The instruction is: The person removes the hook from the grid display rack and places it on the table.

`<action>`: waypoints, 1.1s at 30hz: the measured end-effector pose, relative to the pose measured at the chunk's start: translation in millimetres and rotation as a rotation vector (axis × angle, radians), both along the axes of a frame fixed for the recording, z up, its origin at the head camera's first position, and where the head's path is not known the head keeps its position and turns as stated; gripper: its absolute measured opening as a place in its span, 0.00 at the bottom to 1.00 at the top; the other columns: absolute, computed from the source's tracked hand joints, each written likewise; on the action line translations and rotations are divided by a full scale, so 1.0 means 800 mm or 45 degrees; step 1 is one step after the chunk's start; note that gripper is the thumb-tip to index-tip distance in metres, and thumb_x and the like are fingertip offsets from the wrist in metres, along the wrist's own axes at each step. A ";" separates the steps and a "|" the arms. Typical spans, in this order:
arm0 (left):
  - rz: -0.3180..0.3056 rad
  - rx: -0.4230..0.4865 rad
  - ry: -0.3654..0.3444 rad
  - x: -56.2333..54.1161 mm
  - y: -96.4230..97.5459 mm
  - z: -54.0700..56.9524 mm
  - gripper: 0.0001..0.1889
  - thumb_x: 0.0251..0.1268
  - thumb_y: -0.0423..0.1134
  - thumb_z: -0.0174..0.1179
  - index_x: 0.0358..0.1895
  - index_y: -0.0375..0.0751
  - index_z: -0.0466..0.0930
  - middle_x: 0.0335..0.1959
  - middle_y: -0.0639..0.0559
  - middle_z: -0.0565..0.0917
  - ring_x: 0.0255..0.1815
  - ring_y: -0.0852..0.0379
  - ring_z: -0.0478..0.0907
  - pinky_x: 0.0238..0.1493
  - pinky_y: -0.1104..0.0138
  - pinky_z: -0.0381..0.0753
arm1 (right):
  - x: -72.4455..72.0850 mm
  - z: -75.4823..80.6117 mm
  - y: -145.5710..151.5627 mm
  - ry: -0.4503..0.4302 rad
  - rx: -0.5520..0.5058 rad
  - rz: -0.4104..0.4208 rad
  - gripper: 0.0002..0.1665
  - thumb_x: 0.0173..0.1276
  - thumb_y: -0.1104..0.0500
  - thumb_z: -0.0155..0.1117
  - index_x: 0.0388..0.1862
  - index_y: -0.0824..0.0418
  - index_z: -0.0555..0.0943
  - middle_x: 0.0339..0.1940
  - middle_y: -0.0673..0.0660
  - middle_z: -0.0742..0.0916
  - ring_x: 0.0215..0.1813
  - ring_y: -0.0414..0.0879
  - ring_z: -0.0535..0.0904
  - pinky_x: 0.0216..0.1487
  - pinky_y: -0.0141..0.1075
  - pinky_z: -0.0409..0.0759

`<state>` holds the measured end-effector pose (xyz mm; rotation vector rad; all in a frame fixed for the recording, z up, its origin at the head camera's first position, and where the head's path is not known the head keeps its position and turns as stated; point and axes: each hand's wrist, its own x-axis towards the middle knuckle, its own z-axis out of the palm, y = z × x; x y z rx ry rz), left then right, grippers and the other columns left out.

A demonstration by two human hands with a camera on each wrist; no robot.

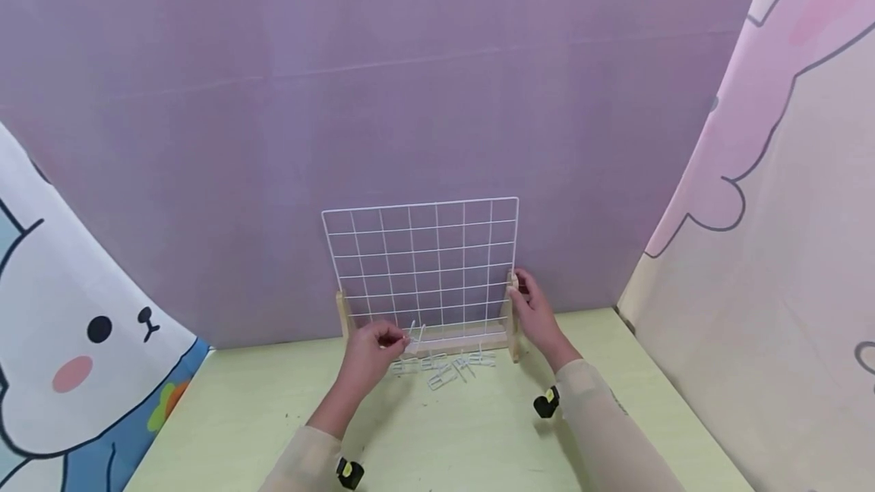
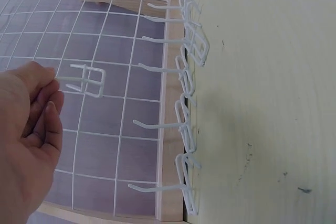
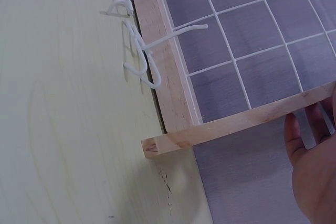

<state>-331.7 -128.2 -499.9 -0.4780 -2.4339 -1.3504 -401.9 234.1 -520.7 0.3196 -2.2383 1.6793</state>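
Note:
A white wire grid panel [image 1: 438, 250] stands upright in a wooden stand [image 1: 512, 325] towards the back of the table. My left hand [image 1: 372, 355] pinches a white wire hook [image 2: 94, 81] by its prong between thumb and fingers. The hook's bracket end points at the lower part of the grid; whether it touches the wires I cannot tell. My right hand [image 1: 540, 317] holds the stand's right upright, with fingers on its outer side in the right wrist view. Several more white hooks [image 2: 184, 124] lie in a row along the stand's base bar, prongs towards the grid.
The pale yellow-green table [image 1: 451, 439] runs under both forearms. Behind the stand hangs a purple backdrop [image 1: 410, 97]. Cartoon-print cloths flank the table, a white one [image 1: 89, 264] on the left and a pink one [image 1: 766, 264] on the right.

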 end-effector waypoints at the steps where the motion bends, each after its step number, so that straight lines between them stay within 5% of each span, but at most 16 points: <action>1: -0.005 -0.006 -0.008 -0.001 -0.001 -0.002 0.09 0.67 0.27 0.75 0.36 0.48 0.91 0.34 0.59 0.89 0.37 0.59 0.85 0.40 0.68 0.89 | 0.000 0.000 0.000 -0.004 0.002 -0.003 0.30 0.92 0.49 0.54 0.86 0.49 0.66 0.70 0.67 0.79 0.68 0.64 0.78 0.69 0.62 0.82; 33: -0.147 -0.150 -0.160 0.005 -0.013 -0.037 0.08 0.68 0.26 0.75 0.35 0.45 0.92 0.32 0.58 0.88 0.34 0.61 0.83 0.37 0.69 0.88 | -0.001 0.002 0.002 -0.038 -0.009 0.032 0.31 0.93 0.56 0.49 0.89 0.56 0.61 0.73 0.72 0.76 0.71 0.71 0.76 0.72 0.64 0.79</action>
